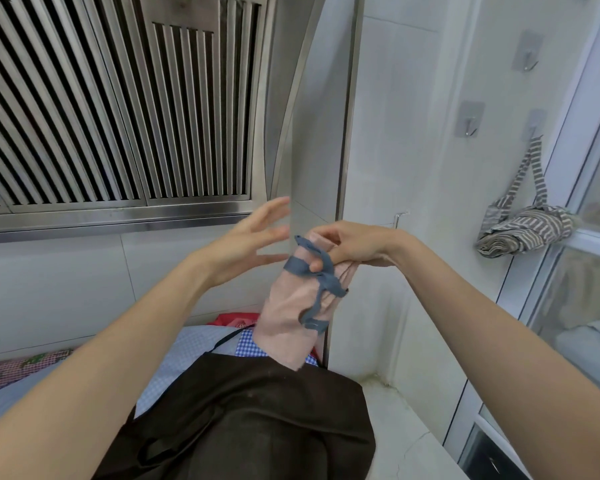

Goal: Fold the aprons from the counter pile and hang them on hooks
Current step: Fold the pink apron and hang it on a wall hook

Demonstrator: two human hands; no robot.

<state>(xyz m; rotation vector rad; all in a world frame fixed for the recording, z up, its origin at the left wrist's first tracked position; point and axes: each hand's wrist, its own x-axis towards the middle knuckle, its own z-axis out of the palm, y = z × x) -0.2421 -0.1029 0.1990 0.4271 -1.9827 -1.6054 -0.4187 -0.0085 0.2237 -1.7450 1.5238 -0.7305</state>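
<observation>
The right hand (352, 242) grips the top of a folded pink apron (300, 306), fingers curled round the upper end of the bundle, which it holds in the air above the counter pile. A blue-grey strap (321, 280) winds round the bundle in several loops; a fingertip shows through one loop. The bundle's lower end hangs just above the pile. The left hand (253, 242) is beside it, fingers spread and straight, holding nothing; its fingertips are blurred, and whether they touch the strap cannot be told.

Below lies a dark brown apron (257, 420) on top of the pile, its lower part cut off by the frame edge. Under it show a blue checked cloth (191, 348), a red piece (234, 319) and, at far left, a pink patterned cloth (18, 370); each is largely covered, so their shapes cannot be made out.

On the white wall at right a striped apron (523, 230) hangs rolled from a metal hook (536, 128) by its strap. Two other hooks (470, 121) (527, 53) on the same wall carry nothing. A slatted metal hood (111, 109) fills the upper left. The white counter (406, 420) runs along the lower right, partly cut off.
</observation>
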